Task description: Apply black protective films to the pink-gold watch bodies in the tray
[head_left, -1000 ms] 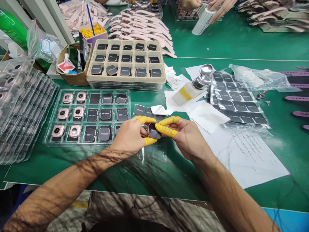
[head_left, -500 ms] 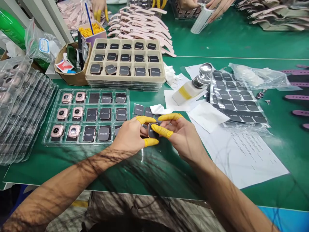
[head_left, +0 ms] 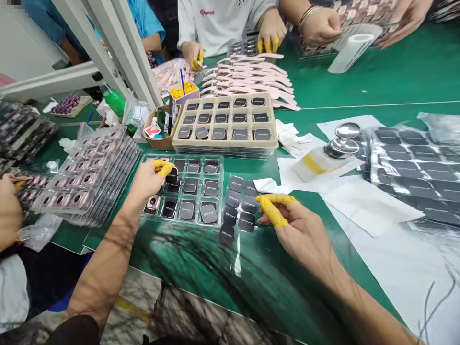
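In the head view, hiding left-hand cells of a clear plastic tray (head_left: 220, 191) behind the yellow-capped left hand (head_left: 153, 177); losing part of a plastic-wrapped sheet of black squares (head_left: 409, 170) at the right edge; looking through blurred dark strands (head_left: 223, 278) across the lower frame. Facing a cream plastic tray (head_left: 226, 145) at upper centre and a white bottle with silver top (head_left: 312, 165) at right. Bending the right hand's (head_left: 259, 208) yellow-capped fingers beside a clear strip of black lettered squares (head_left: 235, 199), without clearly showing any grip. Pinching a dark rounded-square watch body (head_left: 173, 176), partly covered, in left fingertips above the clear tray, left of centre.
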